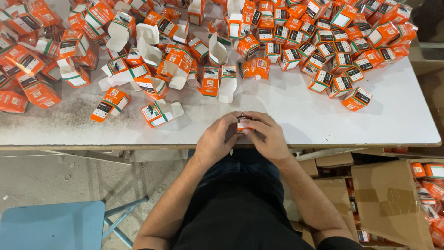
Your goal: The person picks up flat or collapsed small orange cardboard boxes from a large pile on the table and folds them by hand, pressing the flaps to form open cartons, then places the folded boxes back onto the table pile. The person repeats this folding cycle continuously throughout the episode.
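Both of my hands meet at the front edge of the white table (296, 118). My left hand (216, 138) and my right hand (268, 136) together grip one small orange and white carton (243, 124), mostly hidden by my fingers. Several open cartons with flaps up (159, 112) lie just beyond my left hand. Closed orange cartons (342, 51) are piled at the back right of the table.
Loose orange cartons cover the back and left of the table (41, 60). A blue stool (51, 224) stands on the floor at lower left. Brown cardboard boxes (388, 199) holding more orange cartons sit at lower right, under the table's edge.
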Motion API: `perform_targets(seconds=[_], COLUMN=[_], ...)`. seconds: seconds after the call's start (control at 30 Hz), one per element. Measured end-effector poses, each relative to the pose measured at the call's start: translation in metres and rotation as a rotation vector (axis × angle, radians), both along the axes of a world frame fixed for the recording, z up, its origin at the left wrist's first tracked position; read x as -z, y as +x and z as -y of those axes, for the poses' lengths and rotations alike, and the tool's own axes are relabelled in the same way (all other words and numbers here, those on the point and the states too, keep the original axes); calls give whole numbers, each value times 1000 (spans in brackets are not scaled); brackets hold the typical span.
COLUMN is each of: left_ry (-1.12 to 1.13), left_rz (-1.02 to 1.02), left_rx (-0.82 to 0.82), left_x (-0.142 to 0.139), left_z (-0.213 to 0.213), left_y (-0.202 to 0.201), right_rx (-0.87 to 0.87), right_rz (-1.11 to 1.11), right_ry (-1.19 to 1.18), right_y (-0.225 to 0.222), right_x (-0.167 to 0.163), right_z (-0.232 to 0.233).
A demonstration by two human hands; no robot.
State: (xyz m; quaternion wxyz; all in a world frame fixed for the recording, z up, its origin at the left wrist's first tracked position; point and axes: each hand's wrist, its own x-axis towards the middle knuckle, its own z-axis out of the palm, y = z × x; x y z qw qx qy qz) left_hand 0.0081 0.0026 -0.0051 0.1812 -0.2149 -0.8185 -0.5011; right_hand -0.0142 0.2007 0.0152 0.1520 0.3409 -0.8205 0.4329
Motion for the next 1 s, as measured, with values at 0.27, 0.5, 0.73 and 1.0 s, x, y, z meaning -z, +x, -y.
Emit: perform_targets(seconds=[0.27, 0.5, 0.73, 1.0], left_ry=[-226, -239, -582, -84], left_rz=[-401, -227, 24, 80], left_rx=[-29, -517, -536, -355], left_x=[-16, -26, -28, -15], left_z=[2, 77, 137, 68], left_y=[3, 20, 20, 14], right_rx=[69, 617, 184, 205], right_rz=[-330, -458, -413, -35], right_ry=[398, 638, 382, 592], right_y=[12, -18, -126, -129], right_x=[-6, -42, -25, -13], right_z=[-8, -73, -28, -9])
